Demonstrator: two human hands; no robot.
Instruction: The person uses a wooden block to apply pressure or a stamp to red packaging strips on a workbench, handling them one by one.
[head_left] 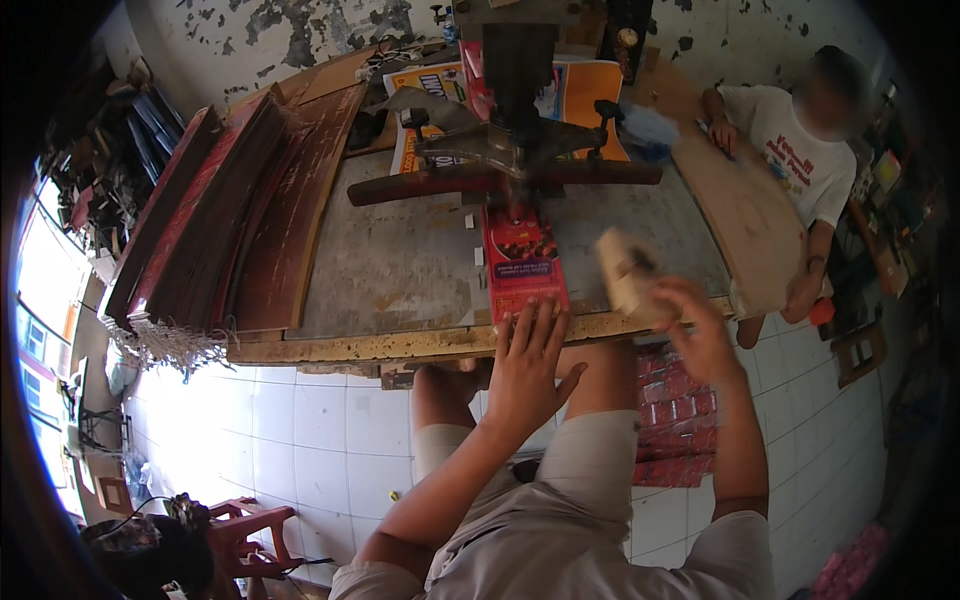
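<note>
1. Head view: the left hand (527,365) lies flat with fingers spread, its grip released, fingertips pressing on the near end of a red printed card sheet (522,262) that sits at the table's (400,270) near edge, about the middle of it.
2. Same view, the right hand (697,335) has its grip closed around a pale wooden block (628,272), held up just over the near right corner of the table. It's blurry, so I can't tell much more about the block.
3. The far end of the red sheet runs under a dark metal press (515,110) with a long reddish handle bar (500,180) lying crosswise over the table's middle.
4. Along the left edge of the table there's a leaning stack of dark red boards (230,200), frayed at the near ends.
5. No real containers up there; the closest thing is a pile of red printed sheets (680,420) on the tiled floor (320,420), under the near right corner.
6. Another person (800,150) in a white shirt sits at the far right side, hands on a brown board (740,215).
</note>
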